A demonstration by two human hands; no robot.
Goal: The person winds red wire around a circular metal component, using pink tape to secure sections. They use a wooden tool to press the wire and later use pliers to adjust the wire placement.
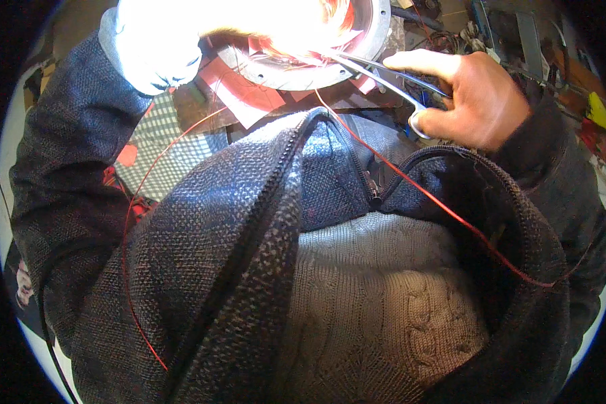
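Observation:
My right hand (475, 94) is closed around the handles of a pair of metal scissors (389, 83), with a finger loop at the thumb. The scissor tips reach to the copper windings (296, 47) inside a round grey metal housing (279, 77), likely a motor stator. My left hand (229, 15) is over the far left side of the housing, washed out by strong glare, so its fingers cannot be made out. Pinkish-red insulation sheets (249, 94) stick out at the housing's near side.
One thin red wire (438, 202) runs from the housing across my jacket to the right, another red wire (129, 222) down the left. A checked cloth (182, 135) lies below my left sleeve. Metal parts and tools (532, 47) clutter the far right, beside a yellow object (599, 111).

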